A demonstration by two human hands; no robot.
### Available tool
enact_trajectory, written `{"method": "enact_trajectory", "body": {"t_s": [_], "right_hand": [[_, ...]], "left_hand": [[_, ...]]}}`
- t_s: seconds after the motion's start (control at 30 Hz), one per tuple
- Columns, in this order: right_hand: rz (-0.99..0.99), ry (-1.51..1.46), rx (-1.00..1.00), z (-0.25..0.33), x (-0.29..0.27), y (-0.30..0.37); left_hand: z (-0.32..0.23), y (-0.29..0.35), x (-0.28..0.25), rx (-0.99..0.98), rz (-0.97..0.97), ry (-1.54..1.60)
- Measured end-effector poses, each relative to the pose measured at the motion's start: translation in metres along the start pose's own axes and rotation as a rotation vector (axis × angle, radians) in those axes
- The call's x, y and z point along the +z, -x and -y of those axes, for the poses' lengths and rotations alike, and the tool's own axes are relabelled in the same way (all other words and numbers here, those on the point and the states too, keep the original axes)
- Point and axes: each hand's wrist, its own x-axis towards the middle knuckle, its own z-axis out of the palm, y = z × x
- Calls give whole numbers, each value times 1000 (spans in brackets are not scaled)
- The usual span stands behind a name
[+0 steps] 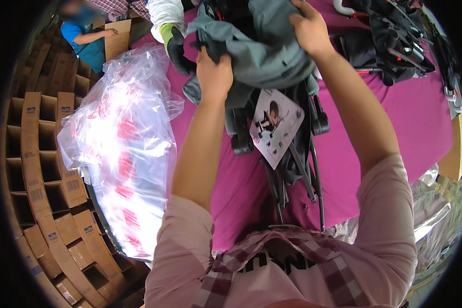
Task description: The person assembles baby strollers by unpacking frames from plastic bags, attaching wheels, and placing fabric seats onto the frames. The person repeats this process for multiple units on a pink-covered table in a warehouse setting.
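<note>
A folded stroller (313, 169) lies on the purple cloth before me, its dark tube legs pointing toward me and black wheels at its sides. Over its far part spreads grey-green stroller fabric (264, 59), partly smeared by motion. My left hand (213, 74) is closed on the near left edge of this fabric, beside a dark strip. Higher up on the right, my right hand (310, 31) grips the fabric's other edge, fingertips partly hidden. A printed card (276, 126) with a stroller picture rests on the frame below the fabric. A co-worker's dark-gloved hand (179, 54) is just left of my left hand.
Clear plastic bags (123, 149) with red print are piled at the left table edge. Stacked cardboard boxes (33, 154) fill the far left. More folded strollers (395, 46) lie at the back right. Another person (84, 38) holds a carton (118, 41) at back left.
</note>
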Motion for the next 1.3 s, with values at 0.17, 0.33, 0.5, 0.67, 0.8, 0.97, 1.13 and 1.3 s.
{"method": "enact_trajectory", "body": {"t_s": [0.17,0.33,0.5,0.67,0.8,0.97,1.13,1.3], "right_hand": [[-265,391,19,-50,14,-25],[-307,335,-78,-65,-7,29],[-106,157,109,-84,-65,186],[-27,219,863,-92,-148,392],[141,-109,1038,-74,-143,500],[150,-475,1262,-38,-106,494],[-20,99,970,-20,-122,538],[45,311,970,43,-193,646]], "left_hand": [[23,-38,34,48,-76,-146],[13,-28,36,158,-14,-212],[37,49,-3,288,98,169],[149,244,-104,224,188,-333],[190,396,-180,-284,456,-422],[147,381,-168,-276,710,-196],[75,346,-106,187,767,-74],[48,397,-67,373,944,183]]}}
